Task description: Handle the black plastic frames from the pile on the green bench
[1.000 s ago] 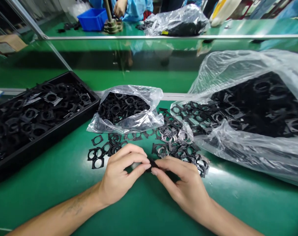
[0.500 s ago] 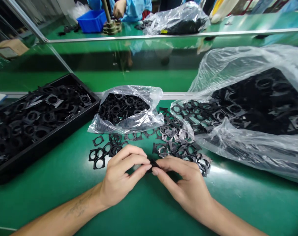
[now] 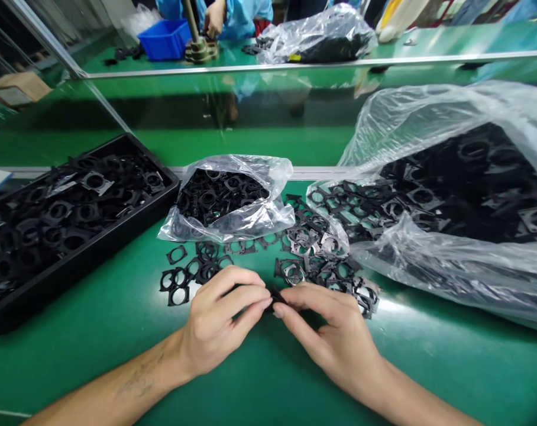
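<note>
Between the fingertips of both hands is a small black plastic part [image 3: 276, 296], seen nearly edge-on and mostly covered by the fingers. My left hand [image 3: 224, 319] pinches its left side, thumb against fingertips. My right hand [image 3: 328, 322] is closed on its right side with thumb and index finger. Just behind the left hand lie loose black ring-shaped frames [image 3: 178, 296] on the green table [image 3: 268, 378]. Beyond the right hand spreads a looser heap of similar frames [image 3: 310, 242], some of them hidden by the hand.
At left stands a long black tray [image 3: 86, 236] full of black frames. A small clear bag [image 3: 268, 220] of frames lies mid-table, and a large one [image 3: 410, 254] spills frames at right. Across the divider, a co-worker's hand [image 3: 215, 19] is near a blue bin [image 3: 165, 40].
Both hands stay in nearly the same place, still holding the black part. The left fingers have shifted very slightly; the surrounding things look unchanged.
</note>
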The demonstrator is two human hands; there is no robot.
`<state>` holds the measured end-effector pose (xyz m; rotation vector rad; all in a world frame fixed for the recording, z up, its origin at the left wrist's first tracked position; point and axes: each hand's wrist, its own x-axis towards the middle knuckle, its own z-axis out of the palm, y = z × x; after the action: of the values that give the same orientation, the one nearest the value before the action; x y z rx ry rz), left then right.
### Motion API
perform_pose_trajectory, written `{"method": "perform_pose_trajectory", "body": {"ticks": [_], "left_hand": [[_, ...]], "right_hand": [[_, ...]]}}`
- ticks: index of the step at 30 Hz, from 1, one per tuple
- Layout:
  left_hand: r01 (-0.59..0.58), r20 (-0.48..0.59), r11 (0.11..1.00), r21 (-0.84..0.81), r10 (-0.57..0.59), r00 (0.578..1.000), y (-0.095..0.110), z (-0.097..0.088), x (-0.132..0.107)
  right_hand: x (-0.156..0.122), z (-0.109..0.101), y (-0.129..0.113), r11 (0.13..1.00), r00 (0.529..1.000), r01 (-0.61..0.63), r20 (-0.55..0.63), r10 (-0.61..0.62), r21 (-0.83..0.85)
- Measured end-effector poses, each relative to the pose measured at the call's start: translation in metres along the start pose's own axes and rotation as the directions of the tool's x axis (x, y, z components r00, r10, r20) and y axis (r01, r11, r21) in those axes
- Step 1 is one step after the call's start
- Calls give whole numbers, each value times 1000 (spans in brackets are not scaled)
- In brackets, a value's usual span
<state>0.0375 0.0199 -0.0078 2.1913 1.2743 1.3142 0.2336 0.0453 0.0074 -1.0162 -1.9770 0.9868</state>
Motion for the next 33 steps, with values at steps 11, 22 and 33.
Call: {"method": "perform_pose_trajectory", "body": {"ticks": [11,22,33], "left_hand": [[383,136,864,-327,-358,924,-2,1,3],[504,208,653,-565,-479,853,-6,1,6],[192,46,955,-227,-187,981,1,6,-2]], "right_hand": [[0,-2,10,970,973,215,115,-201,-116],[6,-5,1,987,999,-45,38,39,151],[5,-9,0,595,855,-489,217,471,638]]}}
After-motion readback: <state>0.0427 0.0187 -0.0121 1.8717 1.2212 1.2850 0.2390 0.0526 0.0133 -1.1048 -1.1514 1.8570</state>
